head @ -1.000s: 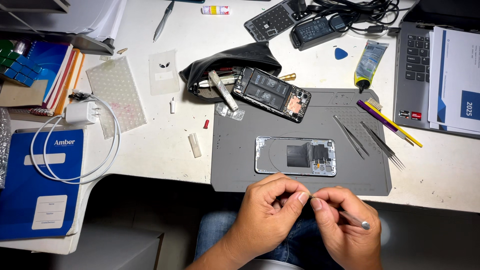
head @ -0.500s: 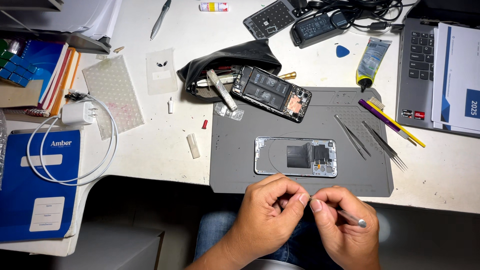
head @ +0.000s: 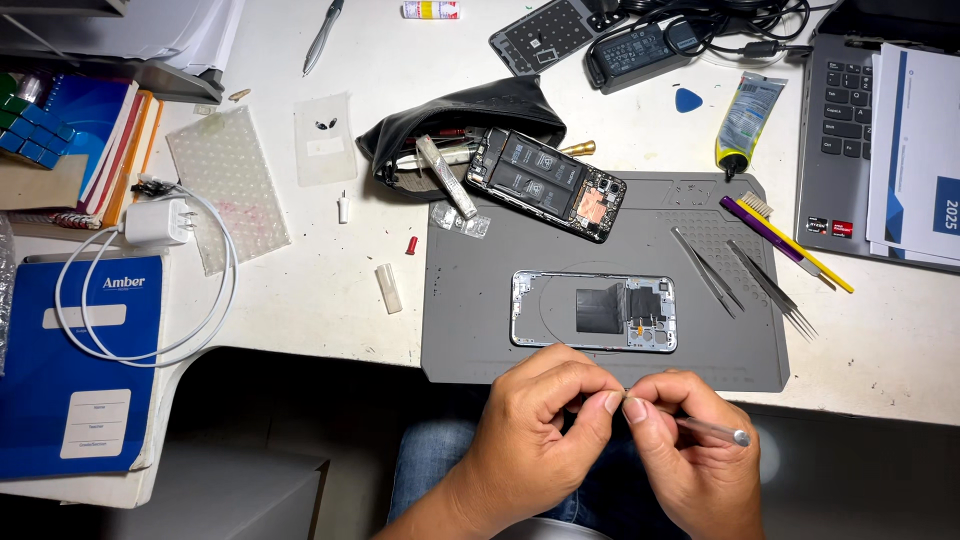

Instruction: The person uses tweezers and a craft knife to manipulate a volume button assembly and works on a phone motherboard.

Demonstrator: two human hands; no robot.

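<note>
Two bare hands meet just below the near edge of a grey work mat [head: 600, 230], above the person's lap in blue jeans [head: 430, 465]; the left hand [head: 535, 425] curls inward with its back to the camera, thumb and forefinger pressed together on something too small to make out; the right hand [head: 690, 455] mirrors it, fingers closed around thin metal tweezers [head: 712, 430] whose blunt end points out to the right and whose tips run in toward the left fingertips; both wrists angle up from the bottom of the frame and the fingertips of the two hands all but touch.

On the mat just beyond the knuckles lies a stripped phone frame [head: 594, 311], silver-edged, with a dark square patch at its centre; farther back, tilted across the mat's upper edge, rests an opened phone body [head: 546, 183] showing its black battery and copper-coloured parts, leaning against a black pouch [head: 455, 125]; two spare pairs of tweezers [head: 745, 285] lie on the mat's right side, beside a purple-handled brush [head: 765, 228] and a yellow stick; a tube of glue [head: 745, 118] and a blue pick [head: 688, 99] sit on the white desk behind; a laptop [head: 840, 130] occupies the right edge; a white charger with coiled cable [head: 160, 225] rests on a blue notebook [head: 75, 380] at left.
</note>
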